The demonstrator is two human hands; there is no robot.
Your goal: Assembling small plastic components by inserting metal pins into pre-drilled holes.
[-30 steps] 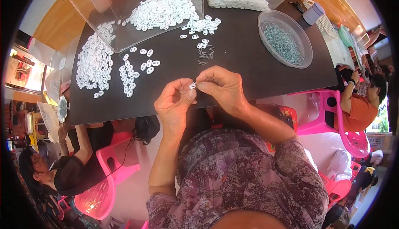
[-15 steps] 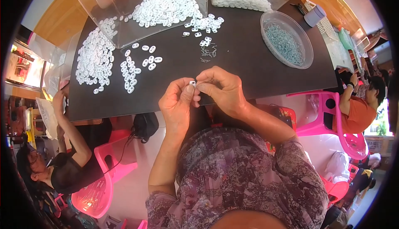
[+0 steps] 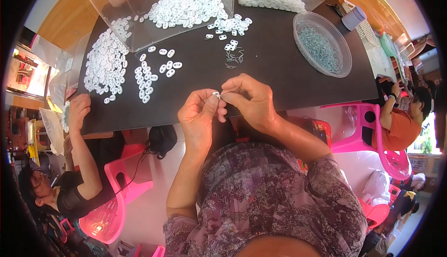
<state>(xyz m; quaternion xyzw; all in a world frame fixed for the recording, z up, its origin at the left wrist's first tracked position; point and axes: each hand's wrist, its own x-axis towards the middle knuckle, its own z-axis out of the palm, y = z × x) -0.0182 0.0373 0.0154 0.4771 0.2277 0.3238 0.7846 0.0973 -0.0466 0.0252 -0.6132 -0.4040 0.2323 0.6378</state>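
Note:
Just past the table's near edge, my left hand (image 3: 199, 109) pinches a small white plastic piece with two holes (image 3: 216, 94) between thumb and fingers. My right hand (image 3: 251, 97) meets it there, thumb and forefinger pressed together at the piece's right side; whatever sits in that pinch is too small to make out. Beyond my hands lie a few small metal screws or pins (image 3: 235, 56) and some white block-like pieces (image 3: 231, 46). A larger heap of such white pieces (image 3: 234, 25) is behind them.
Loose white oval pieces (image 3: 145, 79) lie left, beside a big pile (image 3: 106, 66). Clear bins (image 3: 135, 47) of white parts stand at the back. At right is a round tub (image 3: 346, 70) of metal pins. A co-worker's hand (image 3: 79, 110) rests by the left table edge.
My hands stay together, with the white piece turned slightly between my fingers. At the left, the co-worker's hand has risen to the table edge.

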